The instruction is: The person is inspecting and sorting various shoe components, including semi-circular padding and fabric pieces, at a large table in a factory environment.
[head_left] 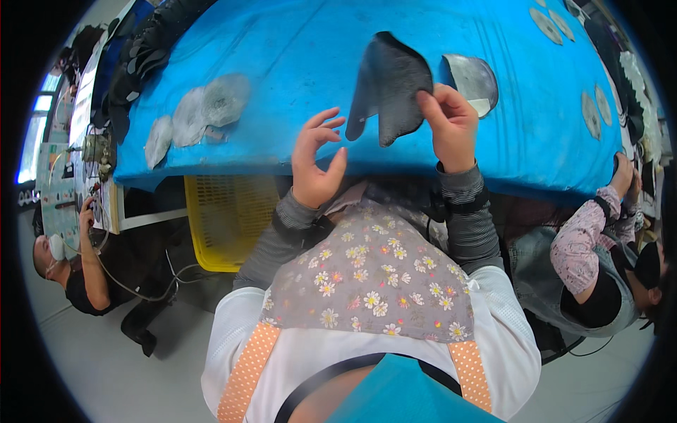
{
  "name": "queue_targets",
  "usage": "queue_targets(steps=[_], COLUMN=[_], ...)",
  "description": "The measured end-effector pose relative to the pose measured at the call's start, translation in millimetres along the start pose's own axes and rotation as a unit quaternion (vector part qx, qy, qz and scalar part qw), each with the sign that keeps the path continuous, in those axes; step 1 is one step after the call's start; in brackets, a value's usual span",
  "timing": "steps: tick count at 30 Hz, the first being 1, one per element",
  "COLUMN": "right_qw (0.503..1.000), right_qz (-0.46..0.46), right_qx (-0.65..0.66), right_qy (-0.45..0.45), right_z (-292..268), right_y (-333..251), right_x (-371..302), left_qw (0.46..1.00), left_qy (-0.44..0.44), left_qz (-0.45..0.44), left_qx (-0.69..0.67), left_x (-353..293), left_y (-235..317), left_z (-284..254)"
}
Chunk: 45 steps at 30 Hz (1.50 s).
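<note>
A black, U-shaped piece that looks like a shoe upper [397, 84] is held up over the blue-covered table [296, 49]. My right hand [451, 127] pinches its right edge between thumb and fingers. To the left of the piece, my left hand [317, 158] is open with its fingers apart, touching nothing. Just beyond my right hand lies a rounded grey piece [482, 74] with a paler lower part; my hand partly covers the view of its near left side.
Translucent pale discs [224, 100] lie on the table's left, others [591, 115] at the right. Black curved pieces [144, 53] line the far left edge. A yellow basket [229, 218] stands below the table. One person [84, 275] is at left, another [585, 268] at right.
</note>
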State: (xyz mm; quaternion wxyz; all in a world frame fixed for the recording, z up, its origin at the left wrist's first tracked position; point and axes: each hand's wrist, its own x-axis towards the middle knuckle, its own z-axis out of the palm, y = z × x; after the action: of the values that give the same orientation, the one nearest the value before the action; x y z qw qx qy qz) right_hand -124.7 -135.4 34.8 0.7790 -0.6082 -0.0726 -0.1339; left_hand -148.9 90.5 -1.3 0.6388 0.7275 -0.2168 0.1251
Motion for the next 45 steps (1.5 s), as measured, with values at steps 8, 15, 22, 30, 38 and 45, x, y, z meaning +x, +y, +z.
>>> queue_targets(steps=[8, 15, 22, 30, 38, 45], right_qw=[0.955, 0.937, 0.936, 0.933, 0.856, 0.842], right_qz=[-0.024, -0.051, -0.026, -0.028, 0.021, 0.043], right_qx=[0.283, 0.342, 0.338, 0.355, 0.516, 0.535], right_qy=[0.079, 0.041, 0.095, 0.048, -0.033, -0.046], right_z=[-2.5, 5.2, 10.2, 21.8, 27.8, 29.7], right_y=[-16.1, -23.1, -18.4, -17.3, -14.2, -15.1], right_x=[8.1, 11.1, 0.6, -6.2, -7.9, -8.5], left_qw=[0.988, 0.97, 0.971, 0.962, 0.95, 0.944], left_qy=[0.007, 0.106, 0.11, 0.155, 0.123, 0.133], left_qz=[0.149, 0.218, 0.214, 0.217, 0.28, 0.299], left_qx=[0.037, 0.018, -0.013, -0.065, -0.055, -0.045], left_x=[33.1, 54.3, 56.9, 57.4, 63.3, 71.2], left_y=[35.5, 71.8, 79.7, 82.2, 79.5, 85.2], left_z=[27.7, 56.9, 59.4, 55.9, 50.7, 47.2])
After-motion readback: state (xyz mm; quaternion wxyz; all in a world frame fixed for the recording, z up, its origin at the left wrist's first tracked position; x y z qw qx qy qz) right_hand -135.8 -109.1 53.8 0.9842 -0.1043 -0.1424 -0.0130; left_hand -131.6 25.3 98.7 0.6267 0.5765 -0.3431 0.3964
